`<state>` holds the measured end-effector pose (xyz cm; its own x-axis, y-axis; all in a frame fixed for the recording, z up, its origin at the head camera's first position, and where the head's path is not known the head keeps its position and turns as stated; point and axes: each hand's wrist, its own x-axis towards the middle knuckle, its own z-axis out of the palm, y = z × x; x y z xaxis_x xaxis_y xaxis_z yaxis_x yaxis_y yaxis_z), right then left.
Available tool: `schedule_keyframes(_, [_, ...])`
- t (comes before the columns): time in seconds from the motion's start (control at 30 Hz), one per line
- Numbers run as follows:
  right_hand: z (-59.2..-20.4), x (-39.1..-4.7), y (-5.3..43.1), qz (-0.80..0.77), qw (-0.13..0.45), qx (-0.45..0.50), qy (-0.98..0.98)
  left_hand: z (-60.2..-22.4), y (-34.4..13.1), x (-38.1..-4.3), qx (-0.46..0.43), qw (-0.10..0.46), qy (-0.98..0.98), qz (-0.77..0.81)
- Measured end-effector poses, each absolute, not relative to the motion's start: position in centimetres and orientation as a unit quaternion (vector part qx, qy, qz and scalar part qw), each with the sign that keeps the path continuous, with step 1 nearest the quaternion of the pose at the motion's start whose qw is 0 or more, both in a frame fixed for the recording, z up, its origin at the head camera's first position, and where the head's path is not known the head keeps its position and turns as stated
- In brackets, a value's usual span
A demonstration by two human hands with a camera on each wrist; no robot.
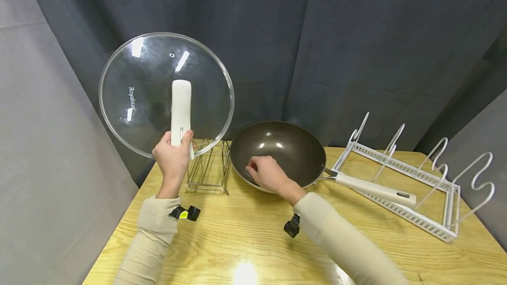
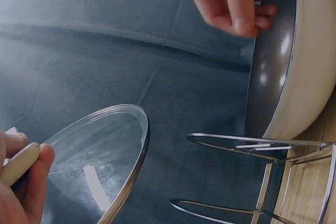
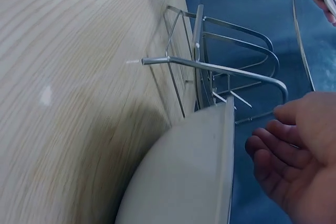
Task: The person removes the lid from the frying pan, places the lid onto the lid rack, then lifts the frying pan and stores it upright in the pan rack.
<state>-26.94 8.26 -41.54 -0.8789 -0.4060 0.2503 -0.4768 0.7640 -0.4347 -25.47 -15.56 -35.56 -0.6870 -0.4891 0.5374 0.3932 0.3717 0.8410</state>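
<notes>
My left hand (image 1: 173, 155) grips the lower end of the white handle (image 1: 181, 104) on a round glass pan lid (image 1: 148, 74). Raised at the left, the lid stands nearly upright, its handle side facing me. A dark-lined wok (image 1: 293, 148) with a pale outside sits on the table, its long cream handle (image 1: 368, 187) pointing right. Over the wok's near side is my right hand (image 1: 269, 173), its fingers loosely curled and holding nothing. In the right wrist view these fingers (image 3: 283, 150) hang beside the wok's rim.
A small metal wire rack (image 1: 207, 184) stands left of the wok, behind my left hand and partly seen through the lid. At the right lies a white rack (image 1: 412, 218) with wavy upright dividers; the wok handle reaches over it. A dark curtain (image 1: 356, 56) hangs behind the wooden table (image 1: 222, 241).
</notes>
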Motion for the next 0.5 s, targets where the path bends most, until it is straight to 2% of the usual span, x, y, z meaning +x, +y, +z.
schedule_keyframes(0.2, [-41.3,-28.2,5.8,0.272,0.096,0.239,-0.927,-35.5,-16.0,-25.6,0.058,0.417,-0.740,-0.524])
schedule_keyframes(0.5, [-40.6,-29.4,3.0,0.350,0.093,0.199,-0.911,-35.8,-16.1,-25.8,0.065,0.431,-0.742,-0.510])
